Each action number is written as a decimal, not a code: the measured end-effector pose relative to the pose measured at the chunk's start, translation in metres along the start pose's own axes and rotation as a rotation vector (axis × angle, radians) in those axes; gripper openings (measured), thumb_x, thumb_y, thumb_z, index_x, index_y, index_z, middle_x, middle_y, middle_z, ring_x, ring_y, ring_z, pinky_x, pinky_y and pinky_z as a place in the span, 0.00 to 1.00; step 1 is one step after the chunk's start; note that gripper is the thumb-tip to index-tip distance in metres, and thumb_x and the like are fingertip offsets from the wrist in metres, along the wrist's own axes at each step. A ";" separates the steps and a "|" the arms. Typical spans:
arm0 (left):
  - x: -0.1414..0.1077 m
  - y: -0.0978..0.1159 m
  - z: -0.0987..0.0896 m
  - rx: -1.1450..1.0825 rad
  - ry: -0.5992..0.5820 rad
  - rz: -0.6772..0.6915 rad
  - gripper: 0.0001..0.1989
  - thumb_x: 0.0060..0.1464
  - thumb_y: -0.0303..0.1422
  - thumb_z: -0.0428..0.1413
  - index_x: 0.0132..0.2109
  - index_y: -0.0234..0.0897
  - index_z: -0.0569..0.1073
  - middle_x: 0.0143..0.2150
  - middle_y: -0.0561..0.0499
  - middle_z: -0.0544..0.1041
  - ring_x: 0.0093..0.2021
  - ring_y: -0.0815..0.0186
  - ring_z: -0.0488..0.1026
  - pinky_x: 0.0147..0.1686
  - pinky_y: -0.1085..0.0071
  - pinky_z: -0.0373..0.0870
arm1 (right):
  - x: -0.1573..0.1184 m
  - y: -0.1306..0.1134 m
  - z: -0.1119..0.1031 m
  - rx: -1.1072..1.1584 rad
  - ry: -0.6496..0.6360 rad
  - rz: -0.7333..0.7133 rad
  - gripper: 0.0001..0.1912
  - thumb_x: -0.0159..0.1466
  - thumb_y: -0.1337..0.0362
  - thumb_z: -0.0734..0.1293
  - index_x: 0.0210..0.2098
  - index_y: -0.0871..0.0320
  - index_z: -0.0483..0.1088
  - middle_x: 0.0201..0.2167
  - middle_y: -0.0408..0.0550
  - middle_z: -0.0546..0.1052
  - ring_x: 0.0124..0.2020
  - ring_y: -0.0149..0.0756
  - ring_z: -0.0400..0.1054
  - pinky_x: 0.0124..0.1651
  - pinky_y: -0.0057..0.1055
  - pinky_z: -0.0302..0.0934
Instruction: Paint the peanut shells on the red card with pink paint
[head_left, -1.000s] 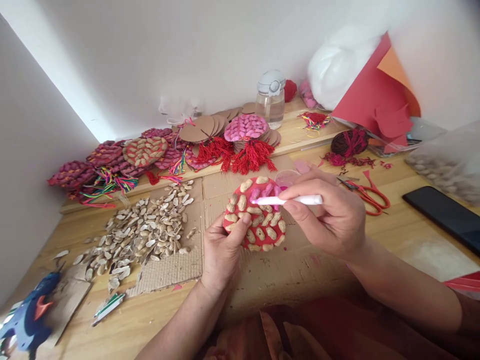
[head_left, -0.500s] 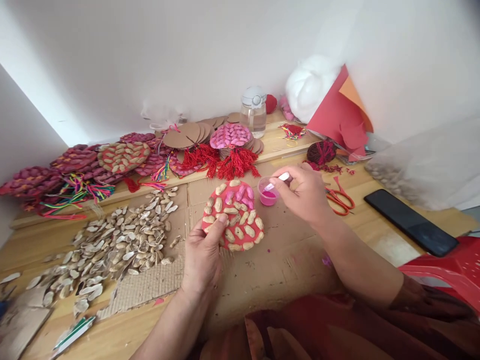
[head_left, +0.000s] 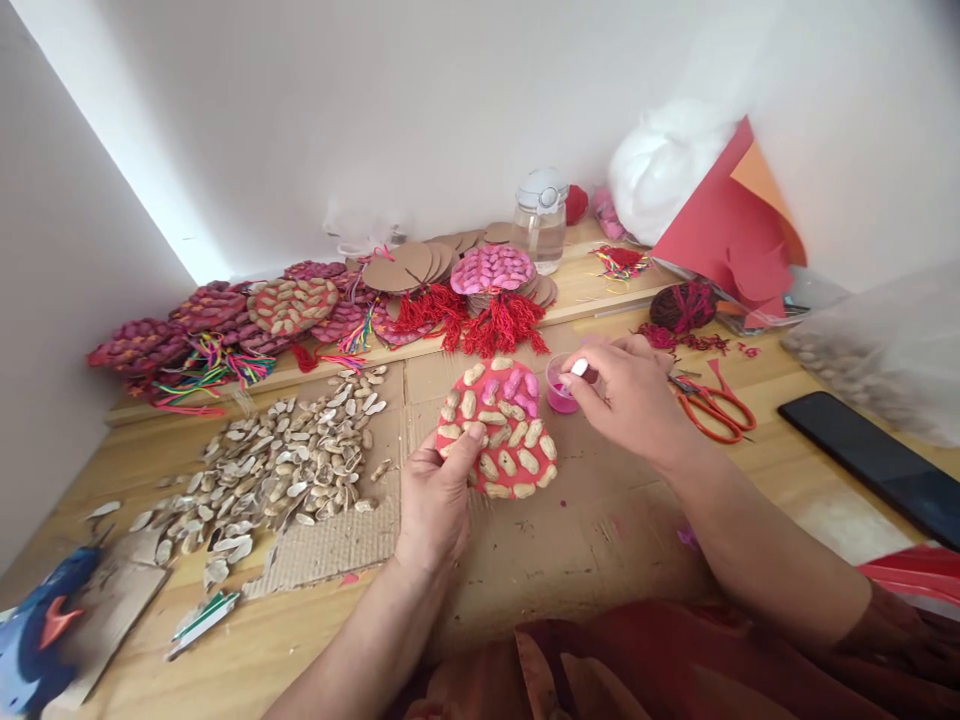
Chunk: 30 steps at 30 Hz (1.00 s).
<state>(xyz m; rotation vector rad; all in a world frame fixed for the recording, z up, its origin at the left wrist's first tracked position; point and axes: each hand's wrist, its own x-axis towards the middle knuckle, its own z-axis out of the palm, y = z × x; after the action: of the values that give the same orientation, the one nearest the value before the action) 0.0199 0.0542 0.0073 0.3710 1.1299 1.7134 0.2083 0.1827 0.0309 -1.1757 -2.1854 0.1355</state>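
Observation:
My left hand (head_left: 439,495) grips a round red disc (head_left: 504,440) by its left edge, thumb on top. Peanut shells cover the disc; several near its upper right are painted pink, the others are plain tan. Just right of it stands a small clear cup (head_left: 562,392) with pink paint inside. Over the cup's right side, my right hand (head_left: 630,400) pinches a short white stick (head_left: 579,367). Its lower end is hidden by the fingers and cup, so I cannot tell whether it has bristles.
Loose peanut shells (head_left: 292,460) are heaped at left, near a blue glue gun (head_left: 37,630). Finished pink shell discs (head_left: 217,310) with tassels line the back ledge, beside a water bottle (head_left: 540,225). Orange-handled scissors (head_left: 716,410) and a black phone (head_left: 874,460) lie at right.
The view has swung left, bringing the glue gun into sight. My right hand has tipped the white stick, so its end now points more toward me. My left hand still grips the disc.

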 end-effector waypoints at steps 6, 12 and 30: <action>-0.001 0.000 -0.001 -0.004 -0.003 -0.002 0.21 0.40 0.40 0.79 0.39 0.37 0.84 0.40 0.46 0.89 0.43 0.53 0.86 0.46 0.59 0.82 | -0.002 -0.005 -0.008 -0.019 0.100 -0.015 0.05 0.67 0.61 0.70 0.36 0.51 0.80 0.34 0.46 0.85 0.44 0.47 0.72 0.48 0.43 0.49; -0.002 -0.002 -0.003 0.013 -0.007 -0.004 0.20 0.44 0.42 0.78 0.41 0.38 0.85 0.41 0.46 0.89 0.43 0.54 0.86 0.45 0.61 0.82 | -0.002 -0.007 -0.012 -0.056 0.186 -0.089 0.05 0.67 0.61 0.70 0.35 0.52 0.79 0.33 0.45 0.84 0.40 0.44 0.73 0.47 0.42 0.52; -0.009 0.004 0.002 0.000 -0.045 -0.102 0.19 0.46 0.41 0.77 0.42 0.36 0.86 0.40 0.43 0.89 0.47 0.51 0.87 0.50 0.58 0.82 | -0.012 -0.028 -0.022 0.652 0.210 -0.199 0.06 0.70 0.66 0.71 0.45 0.50 0.79 0.39 0.45 0.83 0.42 0.39 0.74 0.48 0.41 0.66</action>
<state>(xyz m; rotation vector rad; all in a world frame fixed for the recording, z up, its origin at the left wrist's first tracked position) 0.0234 0.0470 0.0139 0.3451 1.0983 1.6086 0.2054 0.1522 0.0530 -0.5745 -1.8434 0.5634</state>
